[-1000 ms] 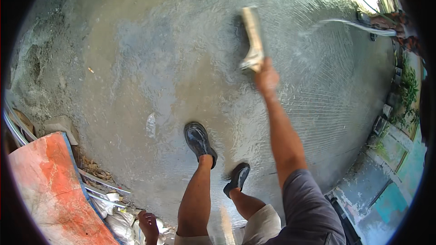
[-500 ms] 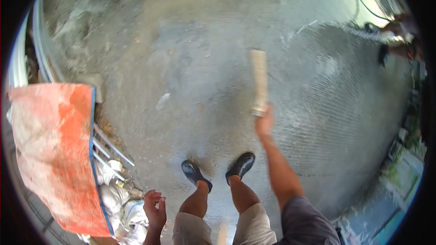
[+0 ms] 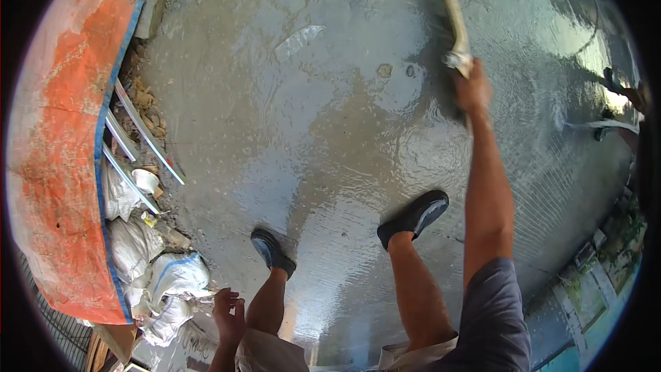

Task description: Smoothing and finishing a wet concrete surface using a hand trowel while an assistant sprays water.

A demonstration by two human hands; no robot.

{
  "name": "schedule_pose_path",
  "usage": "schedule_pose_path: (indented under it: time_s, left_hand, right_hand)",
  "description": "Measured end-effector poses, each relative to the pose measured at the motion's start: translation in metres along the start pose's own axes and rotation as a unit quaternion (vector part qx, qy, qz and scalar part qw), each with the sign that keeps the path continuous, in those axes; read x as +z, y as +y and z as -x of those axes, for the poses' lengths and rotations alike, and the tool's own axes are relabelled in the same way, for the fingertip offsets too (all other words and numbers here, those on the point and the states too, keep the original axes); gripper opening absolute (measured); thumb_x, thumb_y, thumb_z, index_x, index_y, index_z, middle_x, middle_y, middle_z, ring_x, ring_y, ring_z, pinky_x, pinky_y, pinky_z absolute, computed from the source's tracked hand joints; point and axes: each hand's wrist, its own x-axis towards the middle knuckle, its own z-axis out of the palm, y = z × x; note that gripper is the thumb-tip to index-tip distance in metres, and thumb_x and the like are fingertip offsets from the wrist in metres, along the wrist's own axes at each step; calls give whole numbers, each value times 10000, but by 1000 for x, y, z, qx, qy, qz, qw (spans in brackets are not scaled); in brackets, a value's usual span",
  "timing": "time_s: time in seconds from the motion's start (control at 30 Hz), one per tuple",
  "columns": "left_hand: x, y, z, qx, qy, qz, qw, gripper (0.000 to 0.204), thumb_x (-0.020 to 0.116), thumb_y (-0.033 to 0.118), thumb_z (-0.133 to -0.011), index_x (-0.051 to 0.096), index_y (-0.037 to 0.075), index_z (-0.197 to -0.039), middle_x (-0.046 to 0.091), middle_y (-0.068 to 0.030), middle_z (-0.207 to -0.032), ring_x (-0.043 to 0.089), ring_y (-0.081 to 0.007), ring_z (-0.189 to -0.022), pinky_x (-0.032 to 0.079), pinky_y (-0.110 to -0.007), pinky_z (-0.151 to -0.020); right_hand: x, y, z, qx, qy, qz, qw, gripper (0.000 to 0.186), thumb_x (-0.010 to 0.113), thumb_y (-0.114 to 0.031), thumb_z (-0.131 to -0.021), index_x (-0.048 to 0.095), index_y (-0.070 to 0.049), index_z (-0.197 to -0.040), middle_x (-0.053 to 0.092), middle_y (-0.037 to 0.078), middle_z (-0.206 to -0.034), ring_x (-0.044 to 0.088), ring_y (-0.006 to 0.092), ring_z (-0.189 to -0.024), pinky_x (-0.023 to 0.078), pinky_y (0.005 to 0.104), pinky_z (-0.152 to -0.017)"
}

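Note:
At the end of my outstretched right arm, my right hand (image 3: 474, 88) is closed round the near end of what looks like a pale hand broom (image 3: 454, 19). A lighter binding shows just beyond the fingers. The tool points away from me over the wet concrete floor (image 3: 323, 145), with a dark patch beside it; whether its far end touches the floor I cannot tell. My left hand (image 3: 228, 315) hangs low at the left, its fingers loosely bent and apart, holding nothing.
An orange tarp (image 3: 69, 158) with a blue edge covers a heap on the left, by white sacks (image 3: 182, 275), thin pale strips (image 3: 129, 179) and a concrete block (image 3: 148, 7). At the far right, another person's foot (image 3: 602, 131) stands near a water stream. Slabs (image 3: 582, 303) line the lower right.
My right hand has swung the pale tool forward and to the right. My feet stand wider apart, and the tarp and sacks appear shifted as my view moved. The left hand still hangs low.

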Motion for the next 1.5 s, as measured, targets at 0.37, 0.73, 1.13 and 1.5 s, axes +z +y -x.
schedule_pose_path:
  time_s: [0.37,0.73,1.13,1.5]
  left_hand:
    - [-91,-101,-9,39,58,80,994,306,560,22,-817,457,-11,-1104,542,-121,-943,555,-188,-794,454,-296,-649]
    - [-201,-131,-2,82,24,39,996,295,570,35,-795,456,1,-1066,573,-102,-819,584,-183,-675,470,-277,-573]
    - [-276,45,-127,90,-92,-202,971,327,549,86,-824,461,12,-1130,601,-96,-789,588,-206,-702,484,-311,-616]
    - [-221,370,-236,129,-99,-137,977,276,513,39,-863,450,-6,-1129,587,-72,-853,571,-152,-764,478,-262,-661]
  right_hand:
    - [191,-277,358,-245,-306,0,920,207,460,-138,-833,450,-92,-1035,593,175,-990,605,352,-850,486,447,-696]
    - [-77,-151,263,99,-49,5,994,371,515,-167,-831,441,-112,-1190,612,224,-897,578,421,-833,443,506,-710]
    - [-24,-64,-3,157,115,-43,980,353,485,-157,-837,468,-137,-1189,618,173,-959,599,365,-849,459,486,-716]
    - [69,-239,-171,-14,-51,12,999,448,396,-208,-902,354,-42,-1316,381,263,-1316,446,479,-1114,377,553,-906]
